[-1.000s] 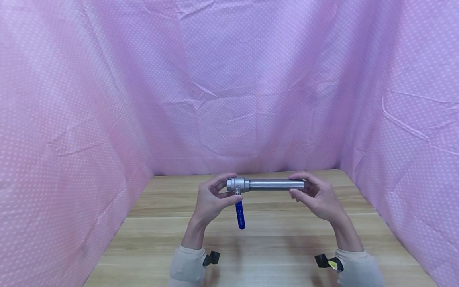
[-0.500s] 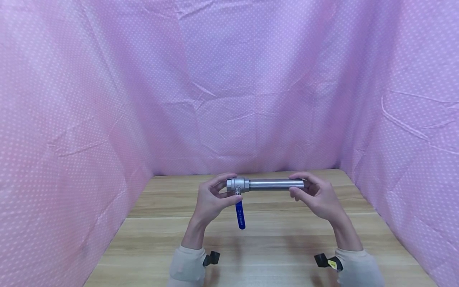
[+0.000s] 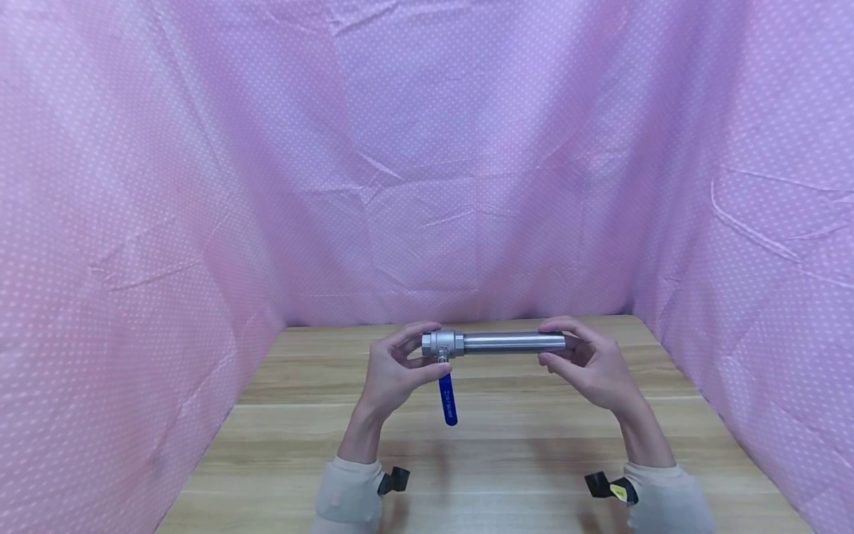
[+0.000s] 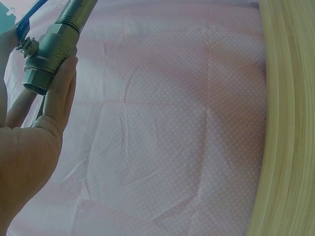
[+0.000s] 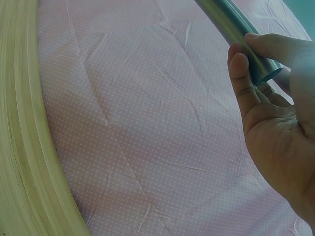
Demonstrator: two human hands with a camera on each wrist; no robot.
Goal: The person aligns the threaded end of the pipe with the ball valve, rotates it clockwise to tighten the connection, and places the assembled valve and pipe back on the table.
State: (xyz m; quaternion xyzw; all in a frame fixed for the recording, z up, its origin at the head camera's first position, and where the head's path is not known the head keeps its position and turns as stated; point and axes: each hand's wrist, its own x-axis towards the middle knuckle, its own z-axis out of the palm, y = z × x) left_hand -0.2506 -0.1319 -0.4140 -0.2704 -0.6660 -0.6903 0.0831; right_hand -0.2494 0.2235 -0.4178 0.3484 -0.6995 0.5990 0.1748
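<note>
A silver ball valve (image 3: 443, 343) with a blue lever handle (image 3: 448, 400) is held up above the table by my left hand (image 3: 394, 374). Its fingers curl round the valve body, and the thumb lies at the top of the lever. A straight steel pipe (image 3: 510, 343) runs level from the valve's right end. Threads (image 4: 69, 22) show where the two meet in the left wrist view. My right hand (image 3: 594, 367) grips the pipe's far end between thumb and fingers; the right wrist view shows the pipe's open end (image 5: 268, 74) near the palm.
Below the hands lies a wood-grain table (image 3: 494, 475). Pink dotted cloth (image 3: 427, 185) hangs behind it and along both sides. Black wrist mounts (image 3: 395, 480) sit on both sleeves.
The right thumb and fingers have shifted very slightly on the pipe's end. The left hand and the valve stay in place.
</note>
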